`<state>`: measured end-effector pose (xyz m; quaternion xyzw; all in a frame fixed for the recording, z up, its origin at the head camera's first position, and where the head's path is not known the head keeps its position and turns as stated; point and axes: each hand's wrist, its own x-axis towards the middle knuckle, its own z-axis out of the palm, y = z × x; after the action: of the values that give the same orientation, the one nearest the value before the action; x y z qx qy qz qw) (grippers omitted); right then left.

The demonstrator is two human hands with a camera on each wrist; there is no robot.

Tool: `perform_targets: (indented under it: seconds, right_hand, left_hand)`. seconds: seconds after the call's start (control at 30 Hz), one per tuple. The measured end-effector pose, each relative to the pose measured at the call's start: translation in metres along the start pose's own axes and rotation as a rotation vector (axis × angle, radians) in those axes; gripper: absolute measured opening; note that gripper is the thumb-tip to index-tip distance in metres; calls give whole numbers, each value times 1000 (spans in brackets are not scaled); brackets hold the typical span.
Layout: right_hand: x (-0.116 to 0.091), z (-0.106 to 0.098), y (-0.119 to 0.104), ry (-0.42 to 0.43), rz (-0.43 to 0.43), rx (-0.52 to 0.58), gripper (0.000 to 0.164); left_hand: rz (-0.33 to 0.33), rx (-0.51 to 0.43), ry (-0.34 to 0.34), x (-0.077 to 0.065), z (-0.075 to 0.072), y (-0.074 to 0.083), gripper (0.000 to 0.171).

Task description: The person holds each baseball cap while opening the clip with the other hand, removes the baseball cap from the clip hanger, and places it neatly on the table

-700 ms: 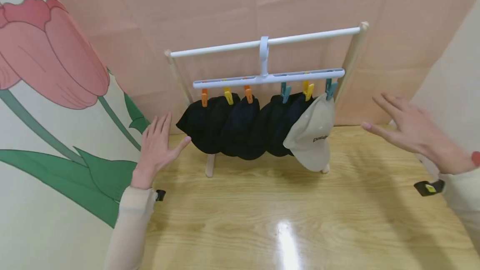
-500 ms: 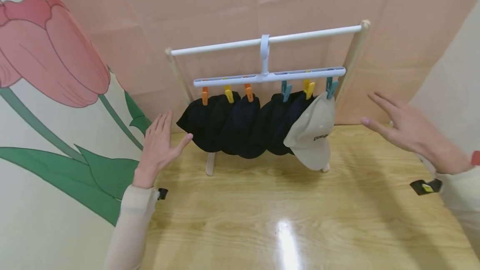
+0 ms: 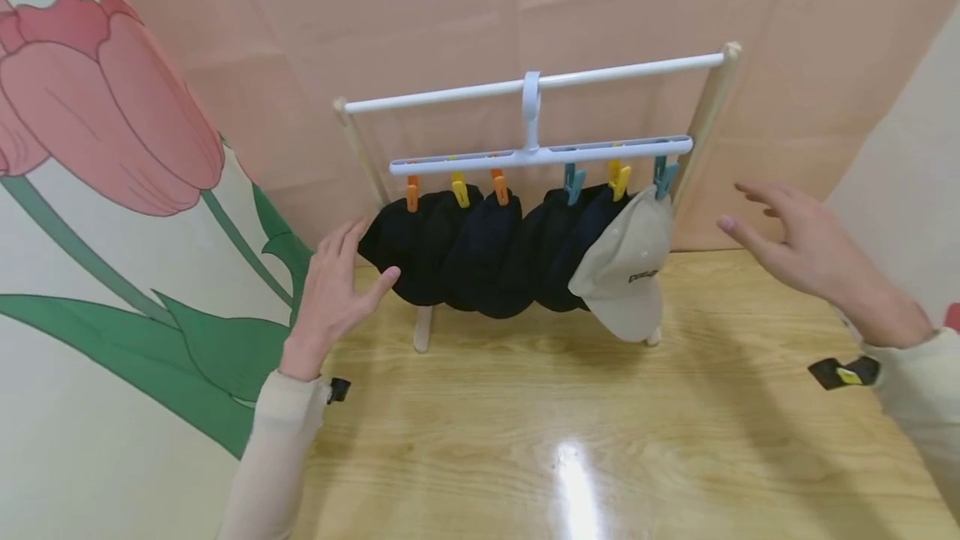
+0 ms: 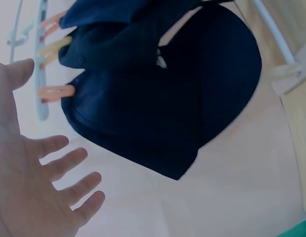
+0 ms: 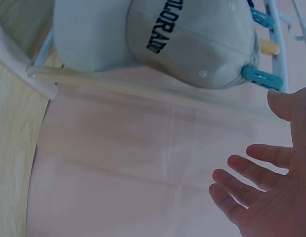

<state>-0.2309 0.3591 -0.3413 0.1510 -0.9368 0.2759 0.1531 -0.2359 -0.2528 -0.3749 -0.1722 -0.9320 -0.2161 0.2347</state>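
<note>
A row of caps hangs from a pale blue hanger [image 3: 465, 162] hooked over the white rail [image 3: 435, 97] of a small rack, between a person's two bare hands. The dark caps [image 3: 480, 261], black to deep navy, crowd together and overlap from the left to right of centre, their soft crowns pinched at the top and their rounded lower edges hanging above the wood-grain surface [image 3: 465, 432]. At the right end, a beige cap [image 3: 626, 261] stands out, its brim drooping toward the near side and dark block lettering, only partly legible, across its front. Orange, yellow and teal clips hold the row, a teal clip [image 3: 664, 178] gripping the beige cap.

The left hand [image 3: 330, 298], fingers extended and thumb spread wide, is just beside the leftmost dark cap, gripping nothing. The right hand [image 3: 806, 244], fingers loosely bent and thumb well apart from them, hangs bare to the right of the beige cap. A pink backdrop [image 3: 390, 15] rises on the far side, with a painted tulip [image 3: 112, 107] at left.
</note>
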Motion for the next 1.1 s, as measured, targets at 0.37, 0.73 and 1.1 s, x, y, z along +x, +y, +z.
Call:
perform_targets:
  seconds: [0.37, 0.73, 1.1]
  right_hand:
    - [7, 3, -19, 97, -46, 62, 51]
    - [16, 9, -35, 148, -65, 177, 44]
    - [26, 16, -44, 183, -58, 263, 41]
  left_hand:
    - [98, -88, 94, 8, 2, 23, 81]
    - [137, -115, 73, 19, 4, 43, 81]
    - [174, -197, 44, 28, 12, 65, 79]
